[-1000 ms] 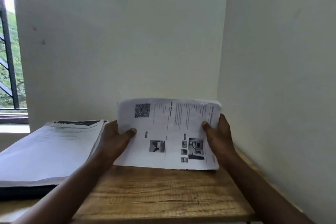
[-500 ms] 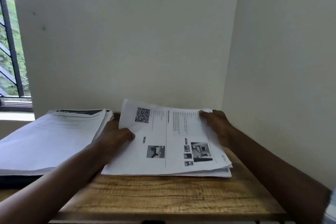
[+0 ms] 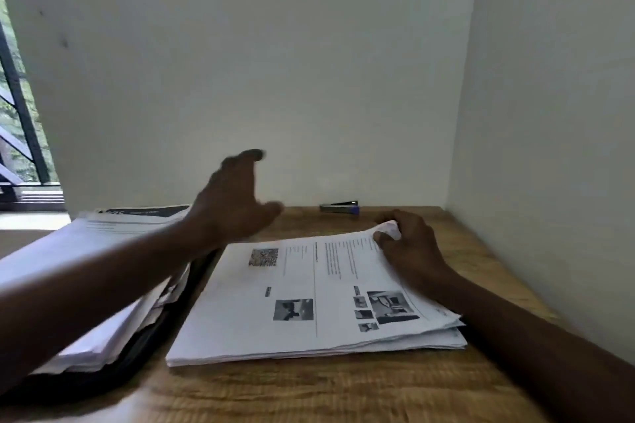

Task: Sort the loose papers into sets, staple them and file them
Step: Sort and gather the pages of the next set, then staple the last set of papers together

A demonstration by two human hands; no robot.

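A: Wooden counter (image 3: 309,391), white corner. Where is the printed paper stack (image 3: 309,302)?
B: Flat mid-counter. The right hand (image 3: 412,244) pinches its far right corner; the left hand (image 3: 233,203) hovers above, fingers (image 3: 247,156) spread, holding nothing.
A: And the stapler (image 3: 339,208)?
B: By the back wall. At left, a second paper pile (image 3: 86,251) lies on a black folder (image 3: 165,330).

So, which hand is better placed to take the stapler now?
Left, probably. The left hand is free and open, raised near the stapler by the wall. The right hand is close too, but it pinches the far corner of the papers.
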